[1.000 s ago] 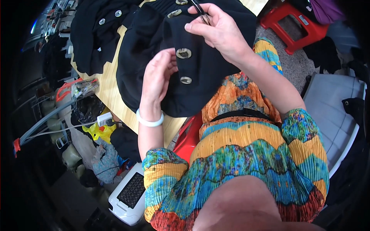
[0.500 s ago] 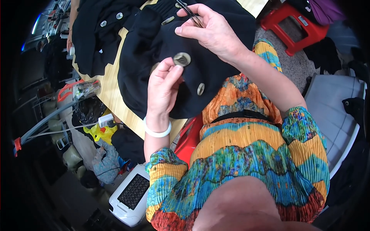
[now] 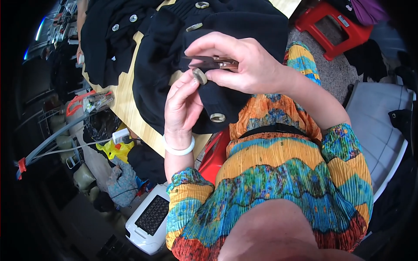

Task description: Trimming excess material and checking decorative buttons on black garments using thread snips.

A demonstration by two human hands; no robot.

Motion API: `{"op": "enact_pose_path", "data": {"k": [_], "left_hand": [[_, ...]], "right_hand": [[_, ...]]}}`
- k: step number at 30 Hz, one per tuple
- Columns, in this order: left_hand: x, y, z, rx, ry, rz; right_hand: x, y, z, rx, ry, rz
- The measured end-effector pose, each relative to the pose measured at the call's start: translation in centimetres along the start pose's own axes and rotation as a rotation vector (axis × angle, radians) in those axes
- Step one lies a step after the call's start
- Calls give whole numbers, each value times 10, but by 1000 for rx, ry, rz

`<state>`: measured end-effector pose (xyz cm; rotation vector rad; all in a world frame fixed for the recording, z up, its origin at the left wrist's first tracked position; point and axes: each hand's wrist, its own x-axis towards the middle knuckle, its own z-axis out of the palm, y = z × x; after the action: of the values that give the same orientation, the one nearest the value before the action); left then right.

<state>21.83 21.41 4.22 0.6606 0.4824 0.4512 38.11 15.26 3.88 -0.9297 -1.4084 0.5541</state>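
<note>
My left hand (image 3: 183,98), a white bangle (image 3: 179,150) on its wrist, pinches a large greenish-brown button (image 3: 199,76) on a black knitted garment (image 3: 159,65). In my right hand (image 3: 250,63) is a pair of small thread snips (image 3: 213,62), the blades pointing left just above the button. The right fingertips are close beside the button; whether they touch it I cannot tell. Another button (image 3: 217,118) lies on the garment nearer to me, and two more, an upper one (image 3: 202,5) and a lower one (image 3: 194,27), show farther up. The garment spreads over the table edge toward my lap.
A second black garment (image 3: 109,43) with buttons lies at the left on the wooden table (image 3: 126,102), another person's hand (image 3: 79,54) beside it. Right of me stand a red stool (image 3: 331,28) and a grey plastic bin (image 3: 376,130). A white appliance (image 3: 148,222) is at lower left.
My right hand has come down and left with the snips, from above to right beside the button. The pinched button has turned edge-on, and the garment's near edge has shifted.
</note>
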Motion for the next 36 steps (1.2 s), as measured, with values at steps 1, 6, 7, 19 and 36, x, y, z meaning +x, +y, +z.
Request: {"op": "enact_pose_path", "data": {"k": [1, 6, 7, 19, 36], "left_hand": [[0, 2, 1, 12, 38, -1], [-2, 0, -5, 96, 49, 25], [-3, 0, -7, 111, 34, 51], [-6, -5, 9, 572, 143, 273], [5, -2, 14, -74, 100, -43]], "right_hand": [[0, 0, -1, 2, 0, 0], [-1, 2, -3, 73, 130, 79], [-1, 2, -4, 102, 153, 106], [-14, -6, -9, 34, 65, 197], [-15, -2, -15, 168, 248, 236]]}}
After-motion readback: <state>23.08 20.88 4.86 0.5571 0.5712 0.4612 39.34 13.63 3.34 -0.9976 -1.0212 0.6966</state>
